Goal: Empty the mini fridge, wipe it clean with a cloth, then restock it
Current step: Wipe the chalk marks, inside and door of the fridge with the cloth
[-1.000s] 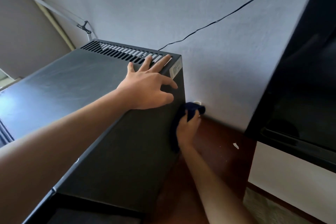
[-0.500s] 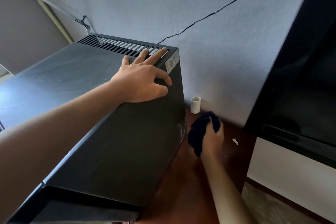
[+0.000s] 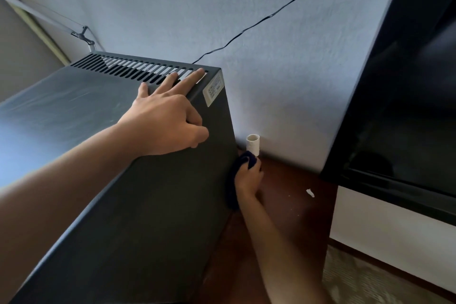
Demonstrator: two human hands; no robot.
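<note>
The left hand was laid flat on the top of the fridge at its rear right corner, holding nothing. Its fingers were stretched straight over the vent slots, and the thumb was hooked over the top edge onto the right side panel. A white label was stuck on that panel just beyond the fingertips.

Below it, the right hand was closed round a dark cloth, and the cloth was pressed against the lower rear part of the right side panel. The fingers were curled into the cloth, so only the knuckles and the back of the hand were shown. A small white tube was stood on the wooden floor just behind this hand, at the foot of the wall. A white scrap was seen on the floor to the right of the hand, and a black cable was run up the wall above it.
</note>
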